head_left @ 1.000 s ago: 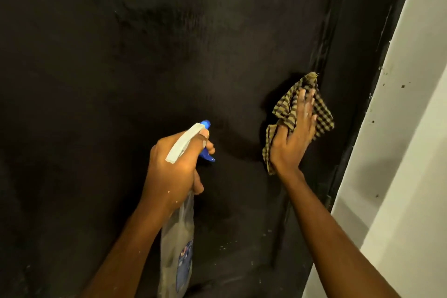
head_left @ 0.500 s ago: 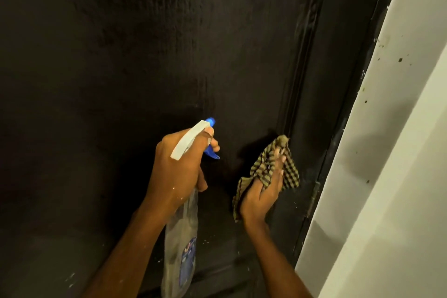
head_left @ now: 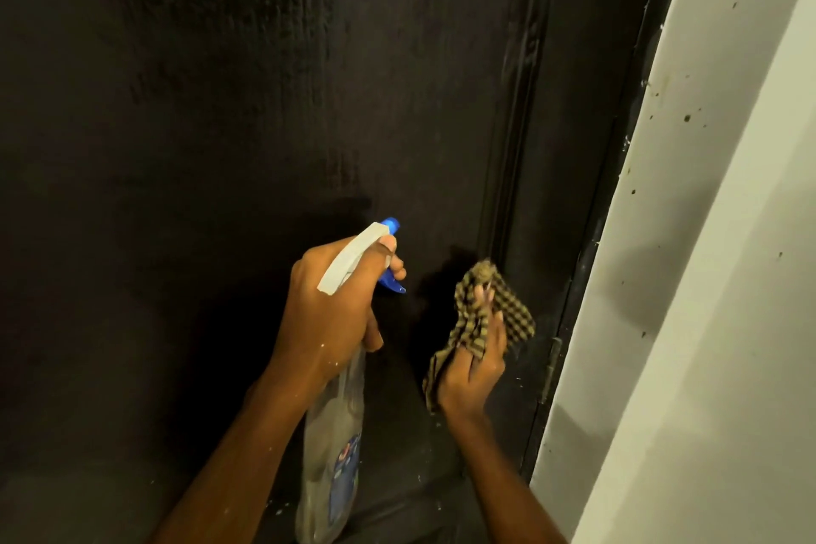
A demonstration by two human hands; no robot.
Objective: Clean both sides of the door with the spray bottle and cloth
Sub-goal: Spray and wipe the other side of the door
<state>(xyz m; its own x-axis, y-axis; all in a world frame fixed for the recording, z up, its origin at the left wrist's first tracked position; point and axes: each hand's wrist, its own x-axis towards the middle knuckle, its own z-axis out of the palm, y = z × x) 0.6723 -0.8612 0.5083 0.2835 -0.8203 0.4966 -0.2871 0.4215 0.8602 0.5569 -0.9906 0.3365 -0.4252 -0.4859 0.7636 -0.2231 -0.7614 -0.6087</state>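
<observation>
Black-painted door (head_left: 265, 102) fills the frame as a person cleans it. Nearest the camera, the left hand (head_left: 335, 314) grips the neck of a spray bottle (head_left: 335, 433), one finger curled on its blue trigger (head_left: 391, 285), nozzle aimed at the panel. Just beyond, the right hand (head_left: 474, 367) clutches a bunched checked cloth (head_left: 485, 314) near the door's right edge, beside a hinge (head_left: 552, 367); contact with the paint cannot be confirmed. Spreading the cloth flatter and wiping in overlapping strokes into the moulded edge would likely serve best.

The door (head_left: 265, 102) is noted black, the cloth (head_left: 508, 316) checked tan & blk. The spray bottle (head_left: 335, 433) is seen clear w/ white head, blue nozzle, blue label.
</observation>
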